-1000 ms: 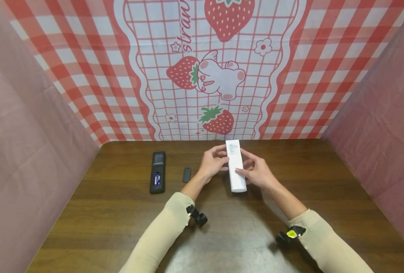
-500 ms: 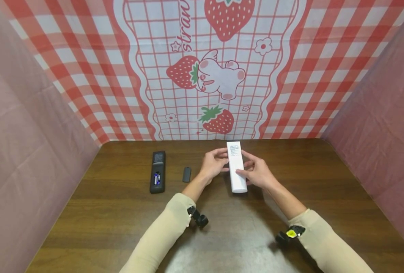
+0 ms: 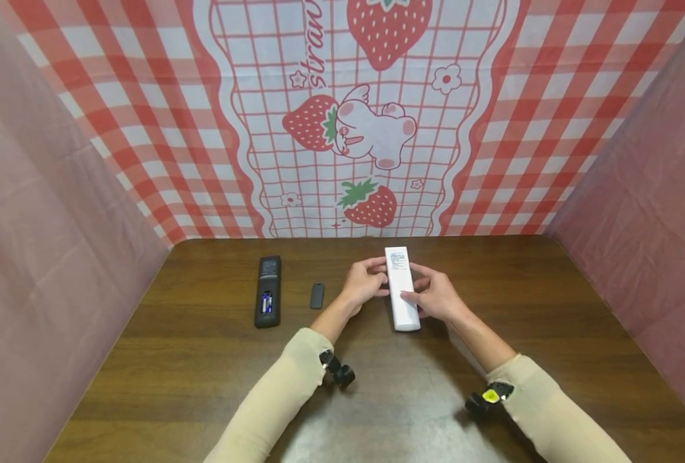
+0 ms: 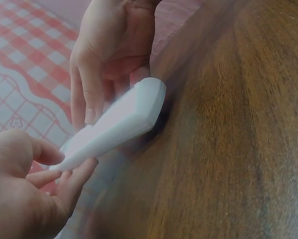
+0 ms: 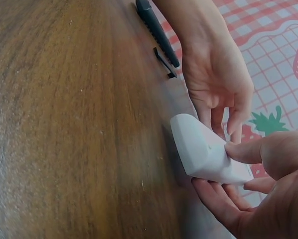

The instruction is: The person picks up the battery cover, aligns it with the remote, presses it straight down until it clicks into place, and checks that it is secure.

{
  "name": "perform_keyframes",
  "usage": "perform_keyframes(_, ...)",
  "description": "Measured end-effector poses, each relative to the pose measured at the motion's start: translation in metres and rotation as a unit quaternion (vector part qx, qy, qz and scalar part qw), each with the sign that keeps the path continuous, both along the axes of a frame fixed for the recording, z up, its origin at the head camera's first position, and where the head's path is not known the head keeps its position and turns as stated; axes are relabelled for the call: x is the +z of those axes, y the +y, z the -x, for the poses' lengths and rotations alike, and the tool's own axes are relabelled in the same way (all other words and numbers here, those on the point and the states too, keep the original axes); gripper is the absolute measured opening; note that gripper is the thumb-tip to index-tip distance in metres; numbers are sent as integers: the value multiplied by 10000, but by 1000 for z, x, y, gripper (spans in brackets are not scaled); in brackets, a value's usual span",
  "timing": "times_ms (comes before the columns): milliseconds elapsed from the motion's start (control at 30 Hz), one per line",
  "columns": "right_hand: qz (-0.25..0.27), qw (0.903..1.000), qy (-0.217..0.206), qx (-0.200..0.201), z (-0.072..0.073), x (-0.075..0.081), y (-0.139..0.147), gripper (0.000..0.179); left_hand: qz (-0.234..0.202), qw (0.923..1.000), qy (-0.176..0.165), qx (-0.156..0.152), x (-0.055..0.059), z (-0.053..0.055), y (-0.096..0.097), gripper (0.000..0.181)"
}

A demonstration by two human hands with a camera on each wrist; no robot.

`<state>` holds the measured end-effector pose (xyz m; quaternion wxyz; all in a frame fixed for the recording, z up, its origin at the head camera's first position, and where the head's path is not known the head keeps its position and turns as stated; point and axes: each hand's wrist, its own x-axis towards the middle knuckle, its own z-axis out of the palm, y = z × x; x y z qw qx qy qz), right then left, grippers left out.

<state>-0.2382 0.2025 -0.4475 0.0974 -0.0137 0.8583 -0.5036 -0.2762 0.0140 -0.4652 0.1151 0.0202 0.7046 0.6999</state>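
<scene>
A white remote control (image 3: 402,286), its printed back facing up, is held lengthwise between both hands. My right hand (image 3: 439,296) grips its right side, thumb on top and fingers curled underneath, as the right wrist view also shows. Along the left edge, toward the far end, my left hand (image 3: 361,283) pinches the remote between thumb and fingers. The remote's near end (image 4: 151,102) hangs close over the table in the left wrist view. Its button side faces down and is hidden.
On the wooden table (image 3: 388,399), left of the hands, lies a black remote control (image 3: 269,283) with its battery bay uncovered and blue batteries (image 3: 267,302) inside. Its small dark cover (image 3: 316,296) lies beside it. A red checked strawberry cloth (image 3: 371,206) hangs behind.
The white remote has come slightly nearer the person and lower, with both hands moving along with it. The black remote and the small cover have stayed where they were.
</scene>
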Motion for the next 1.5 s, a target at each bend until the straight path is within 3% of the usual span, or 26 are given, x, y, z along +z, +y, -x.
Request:
perform_keyframes(200, -88, 10000, 10, -18, 1, -2, -2, 79, 139, 9999, -4, 42, -1, 0, 1, 53)
perform_keyframes(900, -248, 9997, -37, 37, 3, -8, -2, 77, 375, 9987, -67, -342, -3, -2, -1, 50)
perform_keyframes(1500, -316, 9995, -1, 94, 3, -10, -2, 76, 314, 9986, -292, -306, -3, -4, -2, 42)
